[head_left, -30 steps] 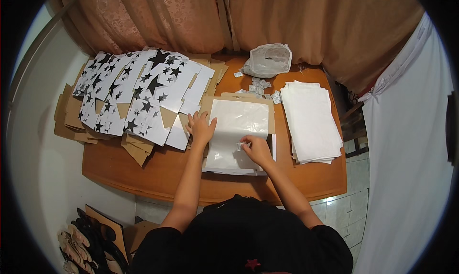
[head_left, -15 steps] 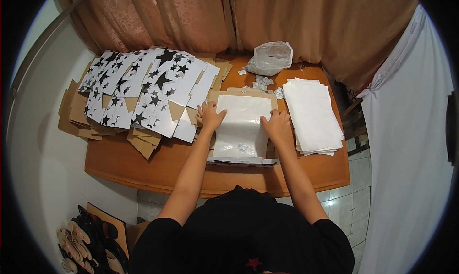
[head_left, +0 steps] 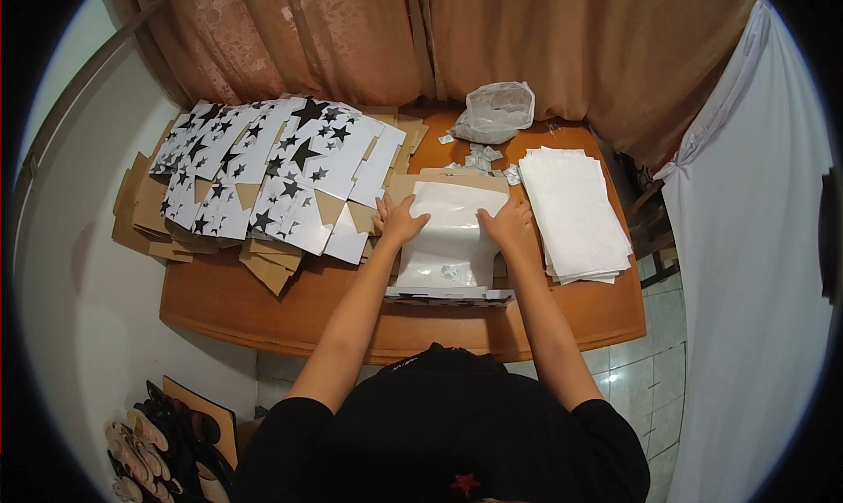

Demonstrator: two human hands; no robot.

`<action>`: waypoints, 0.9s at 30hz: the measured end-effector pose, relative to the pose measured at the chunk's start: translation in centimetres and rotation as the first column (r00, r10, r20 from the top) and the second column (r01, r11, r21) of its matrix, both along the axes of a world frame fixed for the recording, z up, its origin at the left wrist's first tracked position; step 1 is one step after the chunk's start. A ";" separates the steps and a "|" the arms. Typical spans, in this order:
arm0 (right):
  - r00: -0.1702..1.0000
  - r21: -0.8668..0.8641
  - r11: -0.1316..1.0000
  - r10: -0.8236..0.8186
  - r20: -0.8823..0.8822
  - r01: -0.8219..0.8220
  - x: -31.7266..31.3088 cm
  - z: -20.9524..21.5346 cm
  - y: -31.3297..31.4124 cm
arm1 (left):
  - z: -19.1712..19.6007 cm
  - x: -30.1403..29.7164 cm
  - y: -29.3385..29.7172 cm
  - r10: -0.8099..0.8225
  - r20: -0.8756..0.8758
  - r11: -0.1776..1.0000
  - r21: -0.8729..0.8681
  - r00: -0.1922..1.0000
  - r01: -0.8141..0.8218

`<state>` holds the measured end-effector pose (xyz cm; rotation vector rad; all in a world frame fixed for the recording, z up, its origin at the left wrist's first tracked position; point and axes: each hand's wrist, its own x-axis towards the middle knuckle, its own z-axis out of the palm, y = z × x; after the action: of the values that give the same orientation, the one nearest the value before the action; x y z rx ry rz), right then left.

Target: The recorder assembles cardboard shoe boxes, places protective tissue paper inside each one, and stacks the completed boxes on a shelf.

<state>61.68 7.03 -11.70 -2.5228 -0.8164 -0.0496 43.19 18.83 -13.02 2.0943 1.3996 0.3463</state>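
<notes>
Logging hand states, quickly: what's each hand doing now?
Left hand: open, thumb spread over the white sheet; gripping can't be told.
Right hand: open, thumb at the sheet's right edge; gripping can't be told.

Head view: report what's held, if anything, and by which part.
Left hand and right hand are at opposite sides of the cardboard box, thumbs at the white sheet; whether they grip cannot be told.

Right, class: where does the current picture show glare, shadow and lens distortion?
Head view: sheen on the white sheet, bright glint on the floor tiles; head view: shadow on the wooden table below the star-printed box wall; head view: black, fisheye-rounded corners; the wooden table's bowed edge may be partly lens.
</notes>
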 end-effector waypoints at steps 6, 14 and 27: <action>0.945 -0.062 0.994 0.062 -0.320 -0.086 2.4 1.5 -1.2 | 1.5 -0.4 -1.9 -0.090 -0.063 0.994 0.049 0.994 0.094; 0.975 0.245 0.969 0.029 -0.222 0.027 2.8 1.0 -2.2 | 1.1 -0.6 -0.7 -0.014 0.017 1.000 0.003 1.000 0.014; 0.729 0.701 0.663 0.612 -0.305 -0.264 2.9 -0.4 -2.8 | -0.2 -1.9 2.4 0.073 0.412 0.997 -0.001 0.908 -0.080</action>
<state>64.62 4.27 -12.10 -1.5219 -0.9785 0.4550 41.29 21.18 -13.27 1.8402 1.2252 0.7849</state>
